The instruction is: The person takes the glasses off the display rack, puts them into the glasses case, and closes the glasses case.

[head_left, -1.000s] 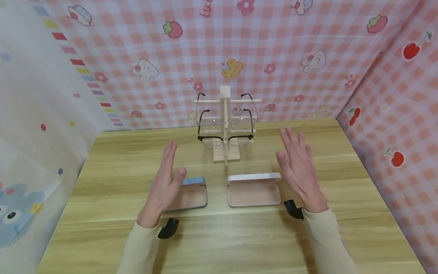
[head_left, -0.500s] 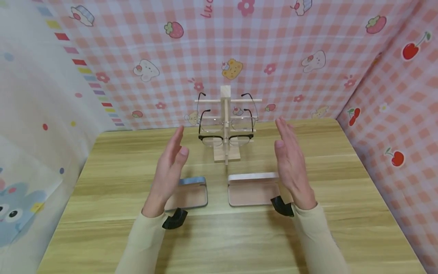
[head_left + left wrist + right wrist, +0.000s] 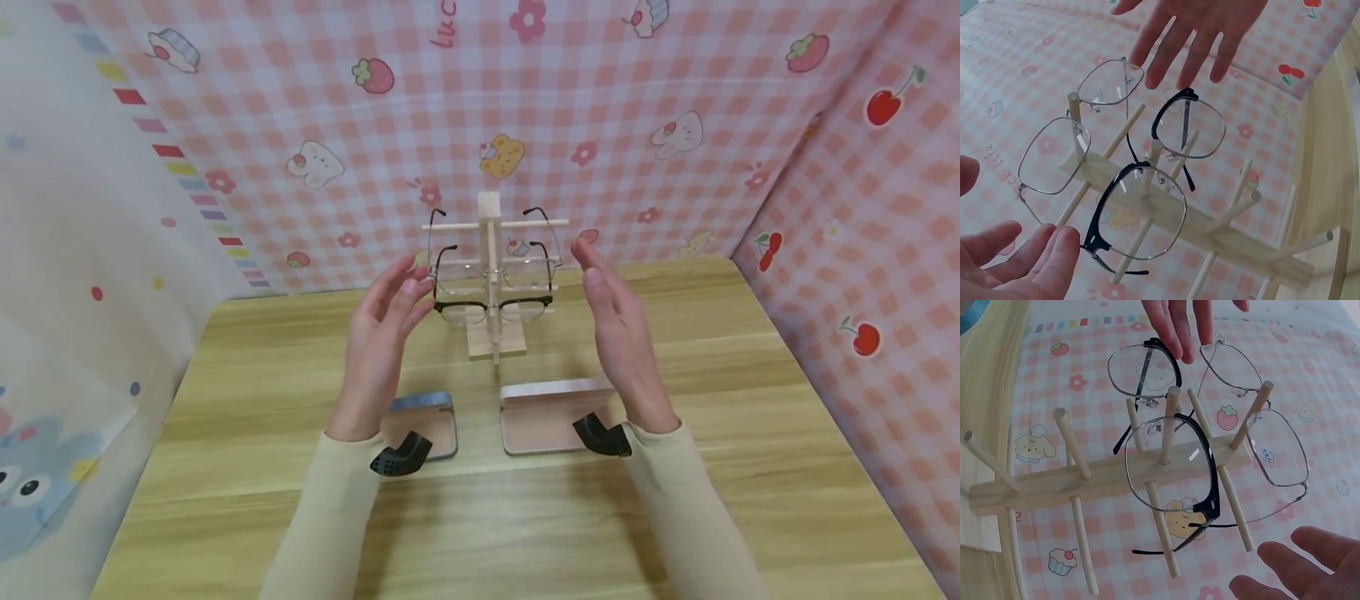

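Note:
A wooden display stand (image 3: 489, 204) holds two pairs of eyeglasses. The upper pair of glasses (image 3: 461, 277) has thin silver rims; the lower pair of glasses (image 3: 526, 302) has black browlines. My left hand (image 3: 375, 350) is beside the stand's left side, fingers slightly bent and holding nothing. In the left wrist view its fingertips (image 3: 1065, 240) come right up to the hinge of the black-browed glasses; whether they touch, I cannot tell. To the right, my right hand (image 3: 624, 342) hovers with extended fingers, apart from the silver-rimmed glasses.
In front of the stand lie two opened glasses cases: a blue one (image 3: 422, 402), partly behind my left wrist, and a whitish one (image 3: 555, 388), partly behind the right wrist camera mount (image 3: 600, 435). A patterned cloth (image 3: 360, 167) hangs behind the wooden table (image 3: 480, 533).
Both hands have moved inward and forward, from above the cases to either side of the glasses on the stand. My left fingers have spread and bent slightly. Glasses and cases stay put.

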Motion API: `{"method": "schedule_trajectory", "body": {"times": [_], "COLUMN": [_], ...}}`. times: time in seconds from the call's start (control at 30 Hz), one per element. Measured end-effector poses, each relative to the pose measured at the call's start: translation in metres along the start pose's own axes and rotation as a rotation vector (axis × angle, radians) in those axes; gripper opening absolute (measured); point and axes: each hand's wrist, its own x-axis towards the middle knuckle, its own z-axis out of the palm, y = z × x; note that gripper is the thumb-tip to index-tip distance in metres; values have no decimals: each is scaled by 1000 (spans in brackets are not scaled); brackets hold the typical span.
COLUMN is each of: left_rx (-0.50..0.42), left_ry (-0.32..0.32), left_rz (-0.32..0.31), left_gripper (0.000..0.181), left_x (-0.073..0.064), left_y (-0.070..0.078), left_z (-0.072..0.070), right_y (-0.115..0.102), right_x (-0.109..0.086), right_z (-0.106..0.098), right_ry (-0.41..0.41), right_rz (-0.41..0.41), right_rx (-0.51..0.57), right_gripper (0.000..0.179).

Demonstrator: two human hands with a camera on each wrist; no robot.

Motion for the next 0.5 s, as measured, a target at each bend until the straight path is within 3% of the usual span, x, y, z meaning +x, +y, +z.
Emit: {"method": "schedule_trajectory", "body": {"times": [0.33, 0.5], "left_rx": [-104, -133], "left_ry": [40, 73], "left_rz": [-65, -77], "left_gripper": [43, 40], "left_x": [18, 22], "left_y": [3, 1], "left_z": [12, 12], "right_y": [-3, -5], "right_x": [12, 18], "right_z": [8, 14], "right_ry": [13, 16], "right_rz": [15, 29], "right_rx": [141, 127], "right_gripper": [51, 46]}}
